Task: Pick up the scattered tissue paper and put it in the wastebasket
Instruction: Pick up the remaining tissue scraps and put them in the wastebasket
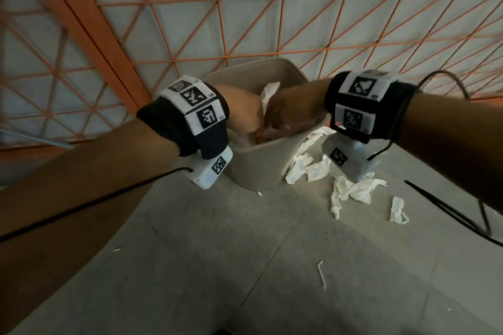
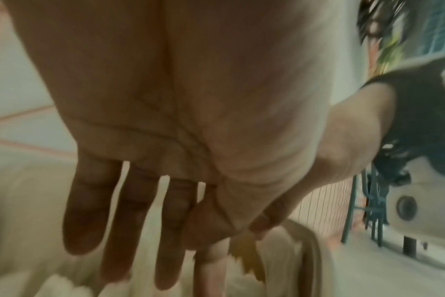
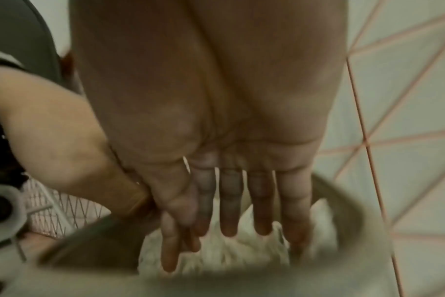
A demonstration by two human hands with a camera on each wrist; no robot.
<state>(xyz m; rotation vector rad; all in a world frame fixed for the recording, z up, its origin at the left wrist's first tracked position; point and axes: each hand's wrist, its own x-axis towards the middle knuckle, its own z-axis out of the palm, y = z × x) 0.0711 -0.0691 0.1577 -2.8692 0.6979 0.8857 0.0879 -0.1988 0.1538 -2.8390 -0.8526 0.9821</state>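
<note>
A beige wastebasket stands on the floor against the netted wall. Both hands reach down into its mouth, side by side. My left hand has straight, spread fingers over the white tissue inside. My right hand also has straight fingers pointing down onto the crumpled tissue in the bin. A tissue corner sticks up between the two hands. More torn white tissue lies scattered on the floor right of the basket.
Grey tiled floor carries small scraps, one strip in the foreground and a piece at the right. An orange net over white sheeting closes off the back. Black cables lie at the right.
</note>
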